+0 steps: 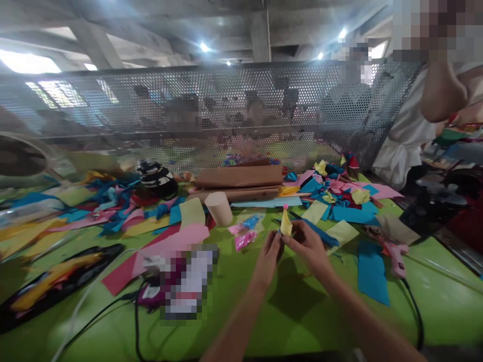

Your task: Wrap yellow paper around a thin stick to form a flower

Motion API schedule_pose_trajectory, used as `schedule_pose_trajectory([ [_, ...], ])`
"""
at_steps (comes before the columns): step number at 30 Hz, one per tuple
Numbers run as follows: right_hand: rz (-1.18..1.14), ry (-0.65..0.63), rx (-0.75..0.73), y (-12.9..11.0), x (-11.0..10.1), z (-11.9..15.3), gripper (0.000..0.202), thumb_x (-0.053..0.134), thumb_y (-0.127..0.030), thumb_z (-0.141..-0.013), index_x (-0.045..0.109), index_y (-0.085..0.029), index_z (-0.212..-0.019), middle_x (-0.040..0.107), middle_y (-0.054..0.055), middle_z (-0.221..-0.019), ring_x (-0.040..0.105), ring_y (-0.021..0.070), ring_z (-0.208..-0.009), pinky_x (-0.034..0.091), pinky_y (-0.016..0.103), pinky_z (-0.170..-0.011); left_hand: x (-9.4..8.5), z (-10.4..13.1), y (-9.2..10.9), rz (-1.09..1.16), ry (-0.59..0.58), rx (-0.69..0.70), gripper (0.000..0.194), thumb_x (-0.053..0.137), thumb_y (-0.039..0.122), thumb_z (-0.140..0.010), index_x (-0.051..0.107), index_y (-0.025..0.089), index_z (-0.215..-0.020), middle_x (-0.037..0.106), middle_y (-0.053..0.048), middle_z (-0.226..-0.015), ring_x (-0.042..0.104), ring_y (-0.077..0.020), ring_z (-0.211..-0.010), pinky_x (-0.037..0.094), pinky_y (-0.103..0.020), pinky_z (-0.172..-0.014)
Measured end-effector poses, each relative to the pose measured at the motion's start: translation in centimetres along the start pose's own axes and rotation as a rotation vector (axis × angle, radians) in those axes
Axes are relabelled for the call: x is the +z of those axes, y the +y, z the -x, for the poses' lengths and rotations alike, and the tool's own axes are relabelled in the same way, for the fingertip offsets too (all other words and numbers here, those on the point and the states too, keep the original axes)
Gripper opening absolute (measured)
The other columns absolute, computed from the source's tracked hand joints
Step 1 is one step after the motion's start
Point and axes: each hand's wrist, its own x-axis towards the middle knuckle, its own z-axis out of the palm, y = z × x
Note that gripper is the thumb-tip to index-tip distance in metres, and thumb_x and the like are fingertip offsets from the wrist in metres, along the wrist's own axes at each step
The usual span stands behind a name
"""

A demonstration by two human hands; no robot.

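Between both hands, above the green table [241,291], is a small yellow cone-shaped paper piece [286,223] with a pink ball at its tip. My left hand [270,247] pinches its lower edge from the left, fingers closed. From the right, the thumb and fingers of my right hand [308,245] close on the same base. The fingertips partly hide the bottom of the cone. Small clear packets with pink and blue contents [246,238] lie to the left of my left hand. Beyond my right hand rests a dark blue strip [320,232].
A pink glue gun [396,257] with a black cord lies at right beside a blue paper sheet [373,271]. A beige cylinder [219,209] stands near brown folded cardboard [239,177]. At left are a purple power strip [151,294], cables and paper scraps. A person in white stands at right.
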Motion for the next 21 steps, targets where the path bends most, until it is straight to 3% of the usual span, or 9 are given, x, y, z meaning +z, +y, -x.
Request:
schedule_pose_trajectory([
  [2, 0.005, -0.003, 0.002, -0.04, -0.01, 0.03, 0.042, 0.073, -0.050, -0.085, 0.063, -0.020, -0.114, 0.066, 0.004, -0.097, 0.056, 0.0166, -0.074, 0.046, 0.028, -0.067, 0.29, 0.13, 0.34, 0.069, 0.021, -0.043, 0.051, 0.078, 0.064, -0.072, 0.069, 0.020, -0.096, 0.072, -0.007, -0.104, 0.067, -0.0222, -0.104, 0.052, -0.029, -0.089],
  [5, 0.019, -0.009, -0.005, 0.10, -0.04, -0.02, 0.042, 0.073, -0.050, -0.085, 0.063, -0.020, -0.114, 0.066, 0.004, -0.098, 0.056, 0.0170, -0.074, 0.046, 0.029, -0.067, 0.51, 0.21, 0.46, 0.121, 0.039, -0.077, 0.051, 0.082, 0.061, -0.067, 0.068, 0.020, -0.092, 0.068, -0.002, -0.083, 0.065, -0.0176, -0.086, 0.050, -0.025, -0.075],
  [9, 0.006, -0.030, -0.001, 0.07, -0.12, 0.04, 0.043, 0.073, -0.050, -0.085, 0.062, -0.021, -0.115, 0.066, 0.005, -0.100, 0.056, 0.0174, -0.075, 0.047, 0.029, -0.067, 0.28, 0.03, 0.01, 0.167, 0.015, -0.078, 0.048, 0.081, 0.060, -0.070, 0.062, 0.020, -0.086, 0.052, 0.005, -0.067, 0.045, -0.0080, -0.059, 0.034, -0.019, -0.054],
  [15, -0.034, -0.059, -0.001, -0.26, -0.34, 0.09, 0.038, 0.071, -0.049, -0.088, 0.062, -0.022, -0.113, 0.066, 0.004, -0.101, 0.058, 0.0164, -0.075, 0.047, 0.028, -0.067, 0.11, -0.31, -0.07, 0.296, -0.097, -0.159, 0.052, 0.078, 0.064, -0.072, 0.054, 0.018, -0.080, 0.045, 0.006, -0.065, 0.034, -0.0071, -0.056, 0.025, -0.020, -0.050],
  [21, 0.002, -0.035, -0.021, -0.22, -0.27, 0.04, 0.040, 0.073, -0.048, -0.085, 0.063, -0.021, -0.113, 0.069, 0.005, -0.100, 0.059, 0.0172, -0.074, 0.048, 0.028, -0.067, 0.32, -0.14, 0.17, 0.284, -0.105, -0.202, 0.055, 0.078, 0.066, -0.070, 0.054, 0.018, -0.082, 0.044, 0.006, -0.063, 0.031, -0.0070, -0.054, 0.022, -0.020, -0.050],
])
